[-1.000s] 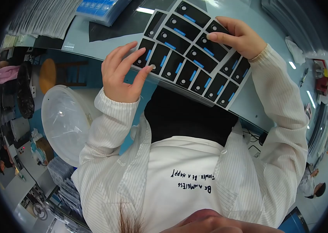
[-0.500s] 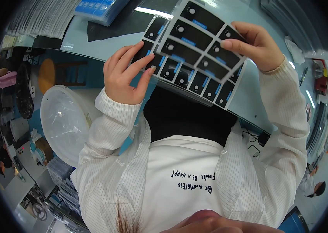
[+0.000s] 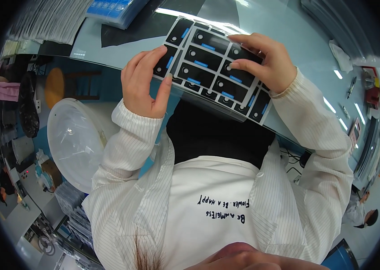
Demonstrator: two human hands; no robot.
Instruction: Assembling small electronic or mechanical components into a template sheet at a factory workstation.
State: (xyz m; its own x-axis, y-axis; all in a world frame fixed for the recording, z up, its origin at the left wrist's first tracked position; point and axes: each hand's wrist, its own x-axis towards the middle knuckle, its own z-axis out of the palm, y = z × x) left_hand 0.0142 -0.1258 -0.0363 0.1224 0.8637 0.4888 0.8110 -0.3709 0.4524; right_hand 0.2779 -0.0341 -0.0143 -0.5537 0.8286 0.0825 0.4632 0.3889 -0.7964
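Both hands hold the sheet (image 3: 212, 72) of black labels over the surface (image 3: 302, 49); left hand (image 3: 143, 83) pinches its near-left edge, right hand (image 3: 264, 60) now lies across the far-right rows, fingers closed on it; since a second ago the sheet has swung flatter, so handling goes on.

Both hands gripped a sheet of black labels (image 3: 214, 72) — left hand (image 3: 143, 83) at its left edge, right hand (image 3: 264, 63) at its right.
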